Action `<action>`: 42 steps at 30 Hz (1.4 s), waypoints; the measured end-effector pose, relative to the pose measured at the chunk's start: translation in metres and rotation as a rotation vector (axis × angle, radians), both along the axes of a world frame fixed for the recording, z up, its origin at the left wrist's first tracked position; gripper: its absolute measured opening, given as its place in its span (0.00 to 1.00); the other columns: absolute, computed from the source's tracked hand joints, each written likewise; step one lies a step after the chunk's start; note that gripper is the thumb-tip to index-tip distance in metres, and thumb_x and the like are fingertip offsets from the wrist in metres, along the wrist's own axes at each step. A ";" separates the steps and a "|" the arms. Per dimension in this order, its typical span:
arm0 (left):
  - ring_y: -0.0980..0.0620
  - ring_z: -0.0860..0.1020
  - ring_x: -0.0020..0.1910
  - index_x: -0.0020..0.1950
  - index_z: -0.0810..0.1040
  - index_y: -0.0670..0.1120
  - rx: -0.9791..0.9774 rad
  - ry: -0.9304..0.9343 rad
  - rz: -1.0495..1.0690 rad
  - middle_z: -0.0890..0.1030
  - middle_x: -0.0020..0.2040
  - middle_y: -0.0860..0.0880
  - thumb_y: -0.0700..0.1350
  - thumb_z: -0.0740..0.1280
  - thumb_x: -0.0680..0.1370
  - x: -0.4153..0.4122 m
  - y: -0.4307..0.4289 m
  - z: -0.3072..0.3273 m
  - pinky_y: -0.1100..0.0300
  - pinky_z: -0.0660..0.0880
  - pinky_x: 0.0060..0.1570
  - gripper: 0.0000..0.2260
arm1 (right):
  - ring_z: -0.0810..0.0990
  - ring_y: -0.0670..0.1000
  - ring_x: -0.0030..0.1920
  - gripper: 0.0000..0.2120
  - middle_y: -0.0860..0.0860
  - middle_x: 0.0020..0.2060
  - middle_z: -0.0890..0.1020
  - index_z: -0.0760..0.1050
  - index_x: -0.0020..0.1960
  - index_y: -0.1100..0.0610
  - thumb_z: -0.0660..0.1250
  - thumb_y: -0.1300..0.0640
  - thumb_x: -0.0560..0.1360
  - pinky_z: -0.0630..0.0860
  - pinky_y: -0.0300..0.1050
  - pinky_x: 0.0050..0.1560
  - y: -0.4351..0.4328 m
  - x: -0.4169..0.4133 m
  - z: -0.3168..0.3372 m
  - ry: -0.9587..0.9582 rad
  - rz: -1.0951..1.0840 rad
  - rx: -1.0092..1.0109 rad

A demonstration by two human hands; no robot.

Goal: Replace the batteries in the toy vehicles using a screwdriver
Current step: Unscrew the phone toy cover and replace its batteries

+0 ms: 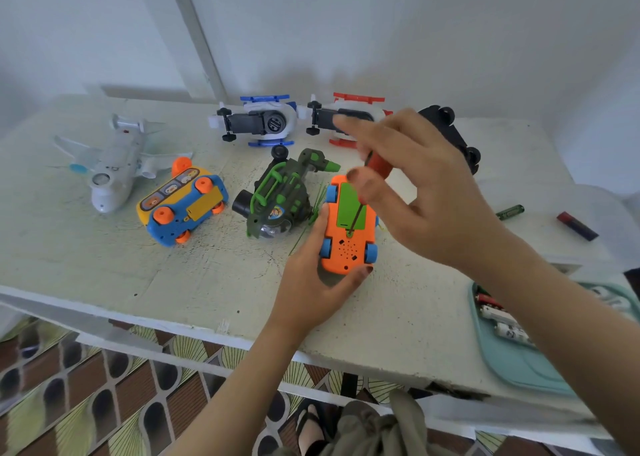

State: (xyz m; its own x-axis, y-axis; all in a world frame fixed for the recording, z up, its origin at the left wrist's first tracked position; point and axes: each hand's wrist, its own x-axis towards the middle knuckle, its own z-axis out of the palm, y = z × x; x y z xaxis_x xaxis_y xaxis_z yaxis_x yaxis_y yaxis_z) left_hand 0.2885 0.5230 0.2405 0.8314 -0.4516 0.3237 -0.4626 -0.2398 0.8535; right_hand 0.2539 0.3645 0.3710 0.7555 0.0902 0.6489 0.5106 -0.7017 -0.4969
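Note:
An orange toy car (346, 251) with blue wheels lies upside down on the table, its green battery cover (350, 206) facing up. My left hand (311, 282) grips the car from the near left side. My right hand (422, 185) holds a red-handled screwdriver (379, 166) upright above the car. The screwdriver's thin shaft runs down to the screw at the near end of the green cover.
Other upturned toys lie around: a white plane (110, 168), a blue-yellow bus (183, 206), a green helicopter (280, 196), a blue car (259, 121), a red car (332, 116), a black car (457, 137). Loose batteries (510, 212) lie right. A teal tray (512, 355) holds several batteries.

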 end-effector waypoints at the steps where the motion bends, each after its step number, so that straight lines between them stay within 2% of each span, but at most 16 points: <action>1: 0.60 0.79 0.56 0.77 0.54 0.52 -0.005 0.006 -0.003 0.74 0.61 0.65 0.57 0.71 0.72 0.000 0.000 0.000 0.67 0.76 0.53 0.39 | 0.73 0.39 0.51 0.20 0.48 0.52 0.76 0.70 0.70 0.60 0.57 0.56 0.80 0.68 0.32 0.58 0.000 0.000 0.000 0.029 0.042 0.034; 3: 0.59 0.79 0.56 0.78 0.55 0.50 -0.005 0.004 -0.007 0.75 0.62 0.62 0.57 0.71 0.71 0.000 0.000 -0.001 0.67 0.76 0.53 0.40 | 0.73 0.35 0.59 0.22 0.44 0.60 0.76 0.64 0.73 0.60 0.55 0.63 0.79 0.69 0.34 0.62 0.000 -0.002 0.002 0.124 0.148 0.138; 5: 0.60 0.79 0.54 0.78 0.55 0.49 0.005 -0.011 -0.008 0.75 0.62 0.61 0.57 0.71 0.71 0.001 0.000 -0.002 0.70 0.74 0.52 0.40 | 0.76 0.39 0.62 0.24 0.46 0.61 0.77 0.62 0.74 0.58 0.58 0.67 0.78 0.75 0.39 0.60 0.000 -0.004 0.003 0.225 0.220 0.272; 8: 0.60 0.79 0.54 0.78 0.55 0.50 0.008 -0.008 -0.010 0.75 0.61 0.60 0.57 0.71 0.71 0.001 0.000 -0.001 0.69 0.75 0.53 0.40 | 0.81 0.46 0.52 0.24 0.48 0.51 0.82 0.67 0.71 0.57 0.64 0.65 0.76 0.79 0.42 0.53 0.000 -0.002 0.003 0.201 0.191 0.362; 10: 0.58 0.79 0.55 0.78 0.55 0.50 -0.003 0.000 -0.014 0.76 0.61 0.60 0.56 0.71 0.71 0.001 0.000 -0.001 0.66 0.76 0.54 0.40 | 0.80 0.48 0.45 0.22 0.52 0.43 0.82 0.71 0.67 0.55 0.69 0.60 0.74 0.80 0.45 0.51 -0.001 0.000 0.002 0.116 0.112 0.306; 13: 0.58 0.79 0.55 0.78 0.55 0.50 -0.008 0.007 -0.017 0.76 0.62 0.60 0.56 0.71 0.72 0.001 0.000 0.000 0.65 0.76 0.54 0.40 | 0.76 0.45 0.43 0.18 0.54 0.39 0.79 0.75 0.64 0.53 0.67 0.52 0.75 0.74 0.36 0.51 -0.003 0.003 0.001 0.016 -0.024 0.132; 15: 0.59 0.78 0.56 0.78 0.55 0.50 -0.003 -0.001 -0.016 0.75 0.63 0.60 0.56 0.71 0.71 0.000 0.000 0.000 0.68 0.75 0.54 0.40 | 0.77 0.45 0.48 0.18 0.52 0.45 0.80 0.75 0.65 0.56 0.61 0.53 0.78 0.75 0.40 0.53 -0.003 0.004 0.000 0.032 -0.005 0.141; 18: 0.60 0.78 0.57 0.78 0.55 0.49 0.000 0.001 -0.019 0.74 0.63 0.61 0.56 0.71 0.72 0.001 0.001 0.000 0.70 0.73 0.54 0.40 | 0.77 0.51 0.60 0.18 0.48 0.60 0.76 0.73 0.66 0.59 0.56 0.63 0.79 0.77 0.46 0.57 -0.003 0.002 0.003 0.124 0.116 0.258; 20: 0.60 0.78 0.56 0.78 0.55 0.47 -0.002 0.002 -0.025 0.74 0.63 0.60 0.55 0.71 0.72 0.001 0.001 0.000 0.72 0.72 0.53 0.40 | 0.81 0.55 0.55 0.18 0.46 0.56 0.78 0.71 0.67 0.61 0.57 0.67 0.78 0.78 0.47 0.57 -0.004 0.001 0.008 0.216 0.199 0.360; 24: 0.62 0.77 0.55 0.78 0.55 0.47 0.012 -0.010 -0.026 0.74 0.62 0.60 0.54 0.72 0.72 -0.001 0.000 0.002 0.75 0.70 0.52 0.41 | 0.83 0.56 0.50 0.18 0.53 0.52 0.83 0.72 0.65 0.61 0.63 0.68 0.76 0.81 0.48 0.51 -0.003 0.000 0.013 0.251 0.235 0.468; 28: 0.62 0.78 0.53 0.77 0.54 0.50 0.042 -0.010 -0.016 0.76 0.62 0.57 0.57 0.69 0.72 -0.002 -0.001 0.005 0.75 0.70 0.50 0.39 | 0.82 0.52 0.39 0.15 0.58 0.43 0.83 0.76 0.62 0.57 0.67 0.65 0.75 0.79 0.37 0.45 -0.002 0.003 0.010 0.147 0.132 0.366; 31: 0.61 0.76 0.58 0.77 0.56 0.50 0.036 -0.028 -0.003 0.74 0.64 0.55 0.56 0.70 0.72 -0.003 -0.001 0.005 0.71 0.72 0.55 0.38 | 0.80 0.48 0.46 0.17 0.51 0.47 0.80 0.74 0.65 0.53 0.65 0.58 0.76 0.79 0.38 0.48 -0.004 0.003 0.005 0.142 0.090 0.309; 33: 0.59 0.72 0.64 0.77 0.59 0.47 0.048 -0.067 0.045 0.72 0.66 0.52 0.57 0.70 0.72 -0.002 -0.002 0.004 0.67 0.71 0.61 0.38 | 0.79 0.49 0.53 0.21 0.50 0.54 0.79 0.70 0.69 0.54 0.63 0.61 0.76 0.79 0.39 0.53 -0.007 0.001 0.002 0.168 0.081 0.292; 37: 0.63 0.71 0.61 0.73 0.63 0.45 -0.004 -0.036 0.142 0.72 0.61 0.54 0.52 0.72 0.70 -0.008 -0.006 0.007 0.73 0.69 0.56 0.35 | 0.73 0.45 0.67 0.27 0.47 0.68 0.71 0.68 0.71 0.56 0.61 0.68 0.73 0.74 0.35 0.60 -0.011 -0.004 0.002 0.177 0.078 0.250; 39: 0.65 0.73 0.58 0.71 0.65 0.45 -0.027 0.014 0.155 0.72 0.59 0.59 0.46 0.72 0.69 -0.014 -0.010 0.011 0.74 0.70 0.53 0.32 | 0.75 0.43 0.63 0.26 0.47 0.67 0.73 0.69 0.71 0.56 0.61 0.69 0.73 0.75 0.34 0.59 -0.013 -0.005 0.001 0.180 0.075 0.270; 42: 0.65 0.73 0.55 0.70 0.64 0.51 -0.020 0.031 0.182 0.72 0.56 0.62 0.47 0.71 0.69 -0.019 -0.019 0.014 0.74 0.70 0.52 0.31 | 0.79 0.43 0.57 0.25 0.45 0.58 0.77 0.71 0.69 0.55 0.62 0.70 0.74 0.75 0.31 0.55 -0.015 -0.007 0.000 0.188 0.074 0.284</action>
